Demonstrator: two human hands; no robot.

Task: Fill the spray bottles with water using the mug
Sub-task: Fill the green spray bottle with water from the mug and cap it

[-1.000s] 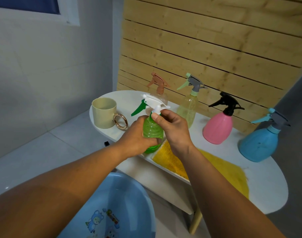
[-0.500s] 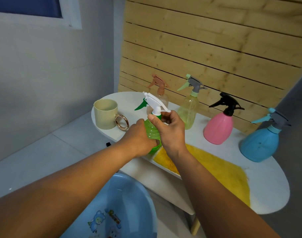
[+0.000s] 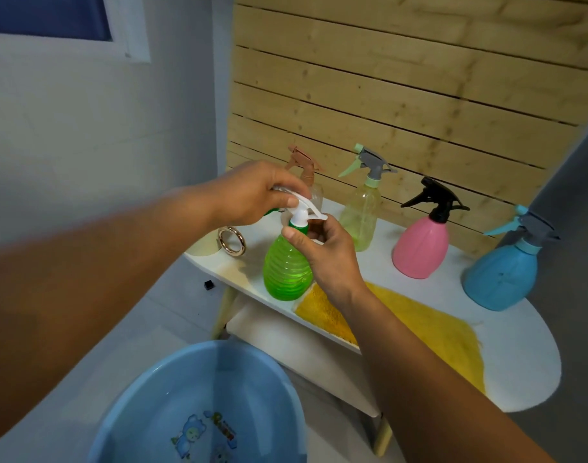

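Our left hand (image 3: 252, 192) grips the green bottle's (image 3: 286, 269) white sprayer (image 3: 302, 208), right hand (image 3: 326, 259) pinches its neck; contents unclear, mug (image 3: 202, 243) mostly hidden.

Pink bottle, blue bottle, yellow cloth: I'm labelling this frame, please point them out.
pink bottle (image 3: 419, 247): head view, middle of its body.
blue bottle (image 3: 500, 279): head view, its body.
yellow cloth (image 3: 429, 332): head view, its middle.

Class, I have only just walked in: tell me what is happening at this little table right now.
A person is working on the green spray bottle, which stands near the front edge of the white table. The left hand grips its white spray head from above, while the right hand pinches the neck. Four other spray bottles stand along the back, a mug sits to the left, and a blue basin waits on the floor below.
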